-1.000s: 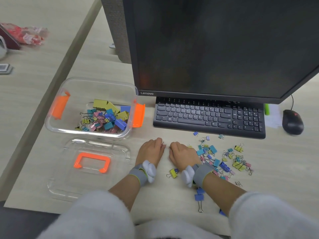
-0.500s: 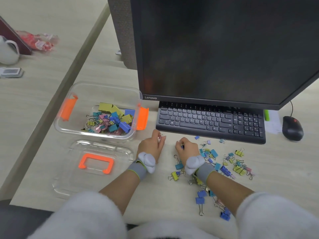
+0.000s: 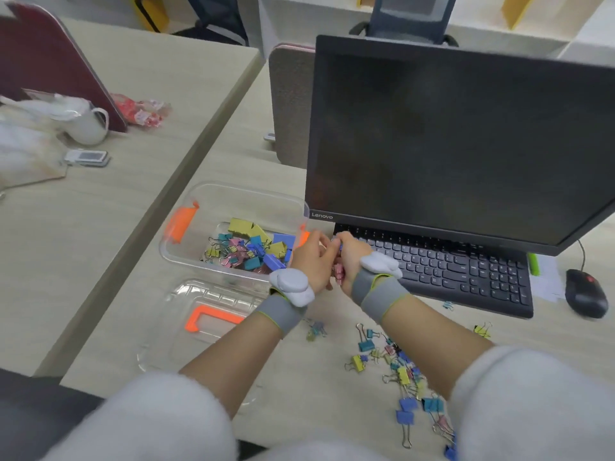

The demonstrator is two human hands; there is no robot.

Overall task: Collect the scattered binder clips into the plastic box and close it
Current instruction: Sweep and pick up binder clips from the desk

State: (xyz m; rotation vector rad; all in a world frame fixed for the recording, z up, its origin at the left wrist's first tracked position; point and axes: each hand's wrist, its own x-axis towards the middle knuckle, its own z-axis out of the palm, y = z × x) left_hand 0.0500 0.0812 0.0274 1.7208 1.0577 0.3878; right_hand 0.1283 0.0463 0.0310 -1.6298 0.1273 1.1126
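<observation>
The place was an office. A dark Lenovo monitor [image 3: 449, 144] stood on a pale wood-pattern desk [image 3: 239, 161], with a black keyboard [image 3: 449, 271] just near of it and a black mouse [image 3: 585, 292] to the right. A grey fabric partition [image 3: 289, 104] rose at the far edge, left of the monitor. A 2nd desk [image 3: 149, 78] of the same kind joined on the left, with a dark red partition [image 3: 50, 68] and a white mug [image 3: 86, 124] on it. Far behind stood a mesh-back office chair [image 3: 412, 11] and white shelving [image 3: 499, 31]. Coloured binder clips [image 3: 402, 374], a usual office supply, lay on the near desk.
</observation>
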